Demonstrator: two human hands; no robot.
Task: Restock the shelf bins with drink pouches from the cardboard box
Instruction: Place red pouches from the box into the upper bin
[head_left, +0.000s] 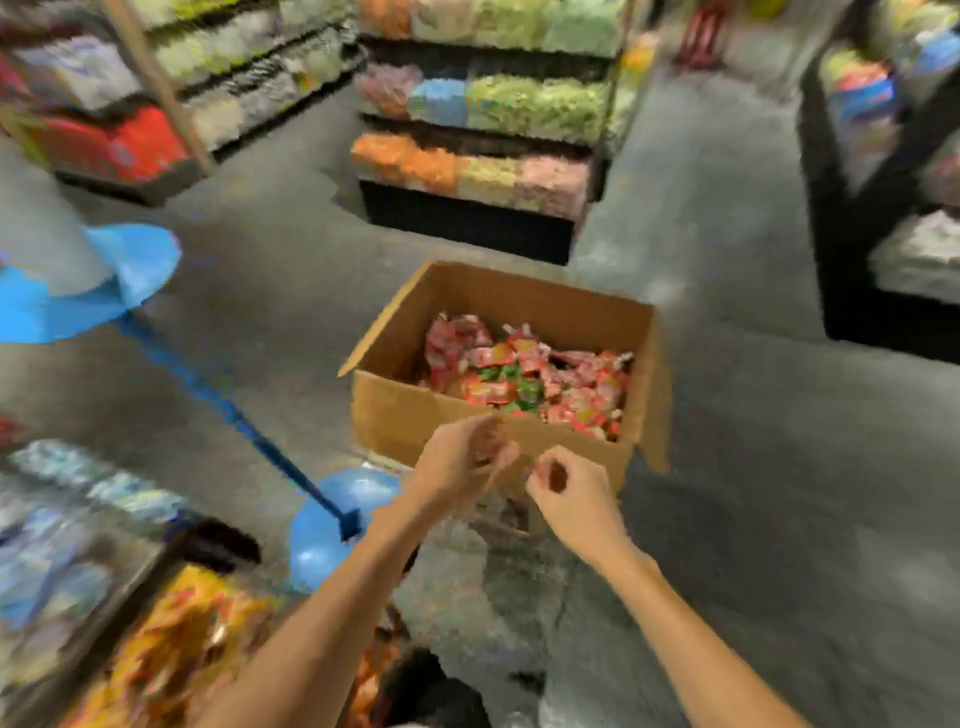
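The cardboard box (441, 415) sits on the grey floor (753, 467) at the centre of the frame. Its flaps are folded outward, likely so both arms can reach in freely. The red and green drink pouches (524, 374) lie in a loose heap inside it, piled toward the right.

Both hands hover just in front of the box's near wall, at the lower centre. The left hand (462, 457) and the right hand (566, 488) are close together with their fingers curled in. Motion blur hides whether either one pinches a pouch or is clenched on nothing, so I cannot tell.

The shelf bin (171, 649) at the lower left, full of yellow and orange packets, is within an arm's swing of the box. That probably explains why the box is parked here.

A blue pole (234, 410) slants across the left of the frame. More stocked shelves (467, 161) fill the top.
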